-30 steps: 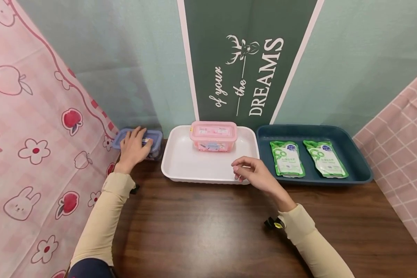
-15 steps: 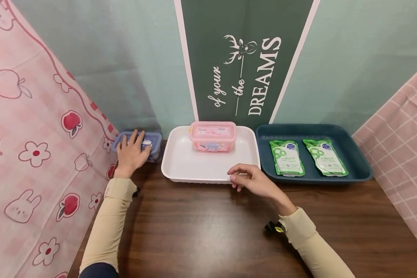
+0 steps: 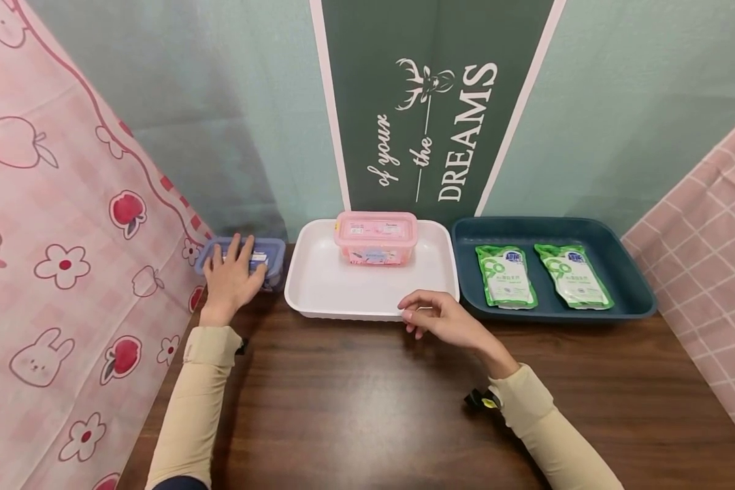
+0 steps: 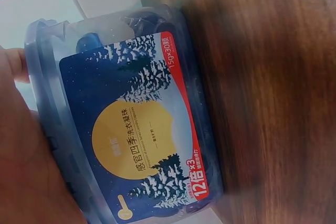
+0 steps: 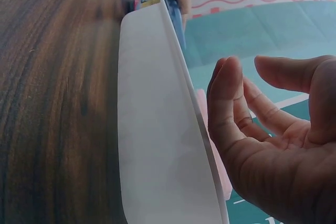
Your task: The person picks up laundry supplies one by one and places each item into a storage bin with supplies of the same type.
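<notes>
A blue-lidded tub of laundry capsules point(image 4: 126, 124) stands on the table at the far left, its snowy-tree label facing the left wrist camera. My left hand point(image 3: 228, 282) lies over the lid point(image 3: 274, 253) with fingers spread, reaching to its far side. The thumb is toward the lid's right. My right hand point(image 3: 444, 320) hovers at the front edge of the white tray point(image 3: 318, 292), loosely curled, thumb and index finger apart, nothing between them. Inside the tray, against its back, stands a pink tub point(image 3: 376, 238) with a printed lid.
To the right of the white tray, a dark blue tray point(image 3: 633, 299) holds a green-and-white pouch point(image 3: 507, 278) and a second such pouch point(image 3: 574, 278). Curtains line the back and both sides. Brown wooden table point(image 3: 355, 408) stretches in front of the trays.
The blue-lidded tub has come slightly toward me with my left hand on it. My right hand has drifted a little left and nearer, along the white tray's front edge.
</notes>
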Demonstrator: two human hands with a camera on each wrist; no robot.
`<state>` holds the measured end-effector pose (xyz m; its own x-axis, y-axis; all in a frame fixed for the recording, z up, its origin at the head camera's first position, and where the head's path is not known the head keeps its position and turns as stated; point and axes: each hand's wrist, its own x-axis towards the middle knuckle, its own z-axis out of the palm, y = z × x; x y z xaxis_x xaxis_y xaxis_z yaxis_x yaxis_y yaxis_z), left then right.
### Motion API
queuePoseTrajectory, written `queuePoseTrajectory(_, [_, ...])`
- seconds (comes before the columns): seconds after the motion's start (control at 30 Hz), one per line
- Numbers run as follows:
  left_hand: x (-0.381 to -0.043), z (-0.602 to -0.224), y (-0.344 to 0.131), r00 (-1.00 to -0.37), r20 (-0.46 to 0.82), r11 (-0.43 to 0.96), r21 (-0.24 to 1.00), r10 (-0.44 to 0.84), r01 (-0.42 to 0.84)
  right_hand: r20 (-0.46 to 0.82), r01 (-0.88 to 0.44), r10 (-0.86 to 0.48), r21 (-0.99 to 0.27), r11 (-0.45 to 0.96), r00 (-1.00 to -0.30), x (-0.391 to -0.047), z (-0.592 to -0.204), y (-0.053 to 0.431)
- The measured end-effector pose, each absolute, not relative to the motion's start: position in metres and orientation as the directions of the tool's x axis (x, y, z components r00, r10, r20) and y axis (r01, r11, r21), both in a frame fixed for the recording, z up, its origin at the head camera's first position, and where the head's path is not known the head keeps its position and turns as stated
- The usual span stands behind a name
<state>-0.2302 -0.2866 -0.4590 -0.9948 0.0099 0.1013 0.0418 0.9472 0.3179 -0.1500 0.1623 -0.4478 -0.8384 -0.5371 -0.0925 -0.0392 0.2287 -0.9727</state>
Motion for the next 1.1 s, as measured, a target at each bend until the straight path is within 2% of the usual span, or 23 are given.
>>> queuePoseTrajectory(0.77, [-0.186,-0.458,-0.279,-0.995,0.103,0.953,0.3,0.011,0.041,-0.108,-0.017,-0.522,-0.973,0.229,-0.846,-0.151,-0.454,0.161])
queuePoseTrajectory(1.1, [-0.165,-0.459,-0.277,-0.992,0.129,0.953,0.303,-0.011,0.029,-0.086,-0.026,-0.581,-0.983,0.181,-0.809,-0.151,-0.454,0.147])
